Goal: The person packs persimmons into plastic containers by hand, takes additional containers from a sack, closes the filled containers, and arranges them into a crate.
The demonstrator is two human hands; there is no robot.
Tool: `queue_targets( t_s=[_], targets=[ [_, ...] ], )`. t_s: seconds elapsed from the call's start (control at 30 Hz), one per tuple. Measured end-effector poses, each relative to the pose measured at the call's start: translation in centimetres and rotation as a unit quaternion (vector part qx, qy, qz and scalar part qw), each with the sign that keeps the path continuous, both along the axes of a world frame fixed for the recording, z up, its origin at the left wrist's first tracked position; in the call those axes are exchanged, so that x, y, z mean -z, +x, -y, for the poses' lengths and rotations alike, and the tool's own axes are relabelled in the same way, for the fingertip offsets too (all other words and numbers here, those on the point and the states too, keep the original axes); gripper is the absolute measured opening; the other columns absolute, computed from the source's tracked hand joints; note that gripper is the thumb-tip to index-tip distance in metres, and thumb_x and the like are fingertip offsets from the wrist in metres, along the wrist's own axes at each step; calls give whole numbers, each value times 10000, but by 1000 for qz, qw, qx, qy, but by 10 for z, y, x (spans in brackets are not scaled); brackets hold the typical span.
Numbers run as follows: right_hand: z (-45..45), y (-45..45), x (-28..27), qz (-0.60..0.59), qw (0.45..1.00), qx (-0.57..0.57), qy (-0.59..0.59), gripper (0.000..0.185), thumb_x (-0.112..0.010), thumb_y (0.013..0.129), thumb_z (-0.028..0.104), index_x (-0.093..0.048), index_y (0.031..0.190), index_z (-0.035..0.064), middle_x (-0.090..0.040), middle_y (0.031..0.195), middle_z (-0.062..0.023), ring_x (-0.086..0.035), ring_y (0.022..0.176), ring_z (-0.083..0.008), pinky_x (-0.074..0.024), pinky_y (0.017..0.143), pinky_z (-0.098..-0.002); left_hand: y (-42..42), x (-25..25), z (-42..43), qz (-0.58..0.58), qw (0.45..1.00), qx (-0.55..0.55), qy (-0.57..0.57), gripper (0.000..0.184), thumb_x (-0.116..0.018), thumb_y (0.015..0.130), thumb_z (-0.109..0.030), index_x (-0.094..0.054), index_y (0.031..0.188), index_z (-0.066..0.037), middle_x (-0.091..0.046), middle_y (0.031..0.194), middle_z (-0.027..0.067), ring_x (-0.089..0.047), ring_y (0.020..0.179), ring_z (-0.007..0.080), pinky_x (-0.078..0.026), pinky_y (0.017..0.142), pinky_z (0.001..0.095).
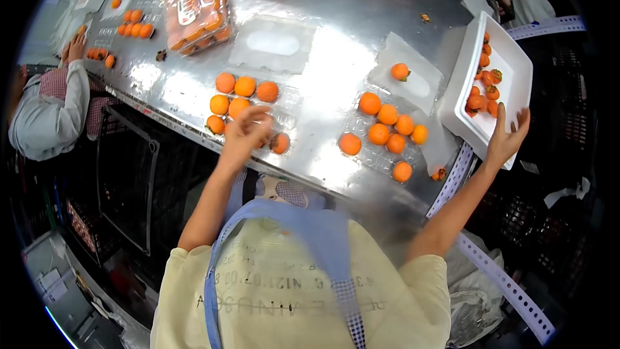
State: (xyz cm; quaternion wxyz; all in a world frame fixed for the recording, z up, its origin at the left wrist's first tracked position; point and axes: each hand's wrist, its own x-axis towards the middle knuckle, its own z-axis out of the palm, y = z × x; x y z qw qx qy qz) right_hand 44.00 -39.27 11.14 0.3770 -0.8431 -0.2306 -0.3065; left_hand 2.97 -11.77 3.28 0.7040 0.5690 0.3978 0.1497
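My left hand (248,130) hovers over a clear plastic tray (290,106) of orange persimmons (267,91), its fingers loosely bent and apart. Part of the tray and some fruit are hidden beneath it. On the right, my right hand (507,137) is at the near edge of a white bin (455,98), fingers spread, close to the loose persimmons (475,102) inside. Between my hands, a second clear tray (368,148) carries several persimmons (387,114). One more persimmon (400,72) lies on a translucent plastic sheet (423,87) behind it.
Packed clear boxes (200,16) of persimmons stand further back on the metal table (336,6). Another plastic sheet (274,42) lies behind the left tray. A co-worker (58,103) is at the table's left end. Dark crates (555,129) stand to the right.
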Motion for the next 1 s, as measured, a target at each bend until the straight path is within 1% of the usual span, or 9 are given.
queue_targets(
  t_s=[0.1, 0.2, 0.23, 0.33, 0.53, 0.63, 0.73, 0.87, 1.0],
  targets=[
    [-44, -54, 30, -181, 972, -150, -25, 419, -694, 805, 185, -564, 1166, 17, -593, 1115, -101, -547, 1006, -189, -414, 899, -319, -39, 12, -23, 6, 988, -152, 5, 267, -608, 877, -133, -573, 1115, -18, -638, 892, 45, -581, 713, 75, -469, 628, 198],
    [-113, -158, 56, -329, 897, -247, -162, 419, -693, 767, 249, -602, 1115, 34, -601, 1102, -133, -577, 1001, -265, -444, 865, -356, -65, 13, -39, -19, 978, -207, 22, 257, -612, 883, -155, -577, 1093, -12, -641, 887, 40, -576, 720, 60, -459, 614, 186],
    [-125, -185, 75, -353, 853, -360, -134, 414, -698, 758, 263, -610, 1086, 26, -608, 1058, -153, -581, 971, -287, -444, 851, -364, -72, 16, -44, -22, 977, -210, 27, 256, -613, 881, -154, -577, 1092, -12, -639, 882, 37, -576, 723, 60, -458, 613, 186],
    [-164, -235, 87, -235, 832, -464, -194, 393, -728, 718, 238, -615, 1036, 36, -630, 944, -132, -583, 899, -291, -446, 800, -377, -84, 24, -54, -27, 976, -211, 32, 252, -615, 878, -146, -580, 1087, -10, -634, 873, 32, -577, 727, 63, -453, 611, 187],
    [-248, -260, 105, -123, 861, -437, -229, 380, -743, 673, 209, -612, 1002, 72, -594, 957, -81, -550, 905, -271, -448, 760, -373, -91, 36, -65, -31, 982, -181, 47, 218, -614, 874, -129, -593, 1063, -22, -628, 865, 20, -581, 736, 69, -436, 616, 189],
    [-270, -269, 117, -99, 828, -425, -352, 341, -752, 649, 198, -611, 938, 81, -574, 963, -75, -540, 914, -263, -458, 743, -371, -100, 39, -74, -37, 982, -168, 81, 186, -610, 874, -121, -599, 1032, -22, -619, 900, 19, -567, 750, 64, -436, 621, 198],
    [-278, -269, 125, -114, 832, -415, -350, 309, -751, 635, 196, -604, 884, 84, -565, 920, -75, -541, 891, -258, -467, 723, -376, -110, 42, -86, -70, 979, -155, 112, 177, -608, 870, -114, -604, 1019, -17, -612, 915, 20, -550, 763, 63, -442, 633, 208],
    [-271, -263, 111, -246, 841, -399, -272, 358, -742, 631, 197, -627, 956, 99, -591, 912, -93, -574, 863, -282, -480, 737, -378, -104, 38, -97, -82, 975, -135, 159, 175, -608, 853, -87, -612, 1010, -9, -623, 877, 32, -539, 733, 70, -460, 618, 218],
    [-266, -256, 105, -579, 715, -392, 11, 415, -721, 743, 234, -593, 1086, 38, -614, 962, -66, -604, 894, -204, -499, 788, -346, -80, 36, -114, -105, 957, -64, 261, 227, -615, 826, -91, -607, 1048, -47, -624, 921, 68, -573, 734, 142, -479, 639, 257]
  ],
)
